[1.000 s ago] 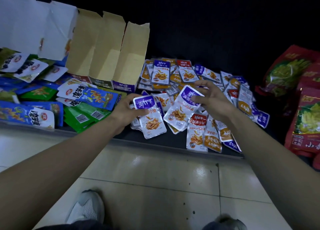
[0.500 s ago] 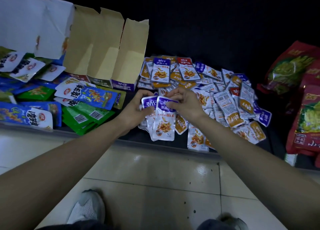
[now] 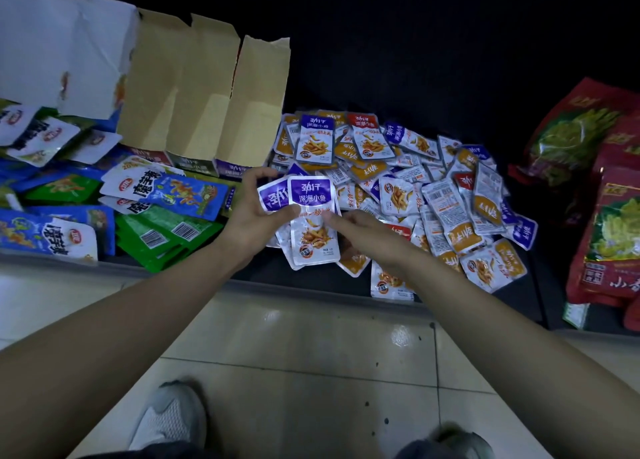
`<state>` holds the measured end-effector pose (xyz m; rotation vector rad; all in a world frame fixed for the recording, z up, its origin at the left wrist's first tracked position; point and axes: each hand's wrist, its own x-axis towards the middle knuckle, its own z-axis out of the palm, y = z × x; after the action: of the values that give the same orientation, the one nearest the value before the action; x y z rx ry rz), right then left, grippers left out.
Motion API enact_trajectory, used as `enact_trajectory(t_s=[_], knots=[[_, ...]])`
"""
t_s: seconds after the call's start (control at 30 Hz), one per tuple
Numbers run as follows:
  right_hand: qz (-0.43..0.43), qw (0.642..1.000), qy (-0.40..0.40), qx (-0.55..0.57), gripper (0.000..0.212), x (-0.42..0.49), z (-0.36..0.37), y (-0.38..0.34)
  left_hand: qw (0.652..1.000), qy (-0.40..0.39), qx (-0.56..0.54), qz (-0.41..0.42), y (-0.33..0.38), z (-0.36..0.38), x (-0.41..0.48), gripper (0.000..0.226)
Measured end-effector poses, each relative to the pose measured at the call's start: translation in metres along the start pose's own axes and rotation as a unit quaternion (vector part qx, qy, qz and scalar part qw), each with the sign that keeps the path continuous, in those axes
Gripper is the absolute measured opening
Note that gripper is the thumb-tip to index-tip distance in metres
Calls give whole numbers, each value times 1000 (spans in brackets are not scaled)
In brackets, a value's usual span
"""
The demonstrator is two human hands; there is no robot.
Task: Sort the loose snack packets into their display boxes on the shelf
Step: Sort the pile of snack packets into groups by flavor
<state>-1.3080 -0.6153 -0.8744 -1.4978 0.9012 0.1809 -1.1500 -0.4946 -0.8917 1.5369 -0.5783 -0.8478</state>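
My left hand point(image 3: 254, 216) grips a small stack of purple-topped fish snack packets point(image 3: 313, 216), thumb across the front one. My right hand point(image 3: 360, 232) touches the right edge of that stack with its fingertips; its grip is partly hidden. Behind and to the right lies a loose pile of small packets point(image 3: 433, 195) with purple, orange and red tops on the dark shelf. Three open cardboard display boxes point(image 3: 207, 112) stand at the back left of the pile, flaps up.
Larger blue, green and white packets point(image 3: 162, 199) lie heaped on the shelf's left part under a white box flap point(image 3: 62, 50). Big red bags point(image 3: 609, 216) stand at the right. The shelf edge point(image 3: 304, 285) runs above a tiled floor, where my shoes show.
My right hand brought a purple packet from the pile onto the one in my left hand. The stack now sits squared in my left hand and is lifted slightly.
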Motion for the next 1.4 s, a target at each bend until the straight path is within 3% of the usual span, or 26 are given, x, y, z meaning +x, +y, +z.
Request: enact_trajectory(t_s=[0.07,0.17,0.23,0.33,0.47,0.67,0.8,1.0,1.1,1.2,1.27,1.33,1.4], knots=[[-1,996,-36,84,35,3,2,-4,1000,4,-7,12,2,3,-1,62],[-57,988,7,147,13,7,10,-7,999,0,-35,4,4,3,-3,75],[-100,976,38,189,25,9,18,-7,999,2,-48,-16,6,3,-6,79],[-116,964,65,230,42,8,25,-9,998,-16,-61,-11,5,3,-6,65],[-142,973,67,169,44,4,25,-11,998,-60,-28,-1,8,2,-3,70],[-262,959,98,50,43,-3,9,-21,996,-57,14,67,20,9,-3,72],[-263,956,115,-53,43,5,17,-3,992,-83,44,82,14,16,-8,75],[-224,970,94,10,53,13,13,-4,989,-125,62,53,12,14,-11,84],[-203,971,118,50,46,18,9,-2,988,-118,93,20,9,17,-10,74],[-181,972,128,76,46,21,11,3,987,-122,106,23,5,16,-8,54],[-170,973,121,98,45,21,9,4,988,-103,113,34,4,13,-4,52],[-170,974,113,101,44,19,7,4,992,-45,117,34,1,12,2,48],[-171,971,116,118,42,18,7,3,990,46,133,10,0,12,4,27]])
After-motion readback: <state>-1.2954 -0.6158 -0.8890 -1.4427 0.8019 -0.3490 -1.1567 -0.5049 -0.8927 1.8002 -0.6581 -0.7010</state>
